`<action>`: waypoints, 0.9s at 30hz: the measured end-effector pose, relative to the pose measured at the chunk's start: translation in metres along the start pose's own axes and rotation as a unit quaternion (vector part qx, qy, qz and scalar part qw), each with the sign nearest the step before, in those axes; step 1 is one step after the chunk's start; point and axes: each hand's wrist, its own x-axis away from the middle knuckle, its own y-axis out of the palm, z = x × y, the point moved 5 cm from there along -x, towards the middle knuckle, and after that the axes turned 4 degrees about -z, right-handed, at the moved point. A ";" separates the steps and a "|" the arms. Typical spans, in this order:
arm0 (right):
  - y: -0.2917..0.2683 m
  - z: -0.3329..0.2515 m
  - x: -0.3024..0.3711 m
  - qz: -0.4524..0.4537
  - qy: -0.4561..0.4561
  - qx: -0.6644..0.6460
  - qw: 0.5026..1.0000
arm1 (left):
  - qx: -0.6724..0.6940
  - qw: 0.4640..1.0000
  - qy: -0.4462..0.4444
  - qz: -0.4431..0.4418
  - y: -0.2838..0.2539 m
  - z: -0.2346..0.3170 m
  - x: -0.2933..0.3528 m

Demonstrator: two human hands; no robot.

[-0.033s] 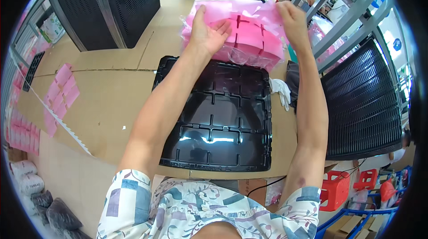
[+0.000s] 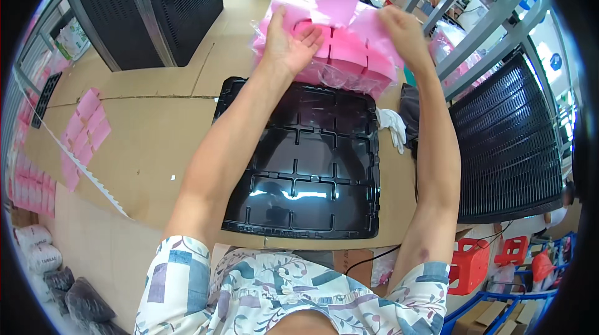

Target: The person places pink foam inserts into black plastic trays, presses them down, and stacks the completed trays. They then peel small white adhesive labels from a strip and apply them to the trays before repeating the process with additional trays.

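Note:
A thick stack of pink sheets with slits (image 2: 349, 51), partly in clear plastic film, stands behind a glossy black plastic tray (image 2: 299, 160) divided into shallow compartments. My left hand (image 2: 291, 49) is at the stack's left side, palm turned up and fingers spread, holding nothing. At the far right corner of the stack my right hand (image 2: 404, 32) has its fingers closed on the edge of a pink sheet (image 2: 369, 23), whose upper part is lifted and bent. The fingertips of the right hand are partly hidden.
Tall stacks of black trays stand at the left (image 2: 150, 13) and right (image 2: 508, 141). White gloves (image 2: 393, 128) lie beside the tray. A loose pink sheet (image 2: 86, 135) lies on the cardboard-covered table (image 2: 156, 147). A grey metal frame (image 2: 493, 29) rises at the right.
My right hand has moved slightly down and to the left, and the pink sheet at its fingers has shifted and folded differently. The left hand is nearly still.

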 end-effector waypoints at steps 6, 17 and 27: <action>0.024 -0.007 0.052 -0.078 -0.090 0.181 0.976 | -0.130 0.991 0.009 -0.010 0.004 0.024 0.018; 0.017 -0.027 0.105 0.166 -0.156 0.360 0.905 | -0.163 0.982 0.022 -0.094 0.039 0.064 0.056; 0.021 -0.067 0.174 0.046 -0.117 0.396 0.910 | -0.300 0.947 -0.104 0.049 -0.086 0.025 0.183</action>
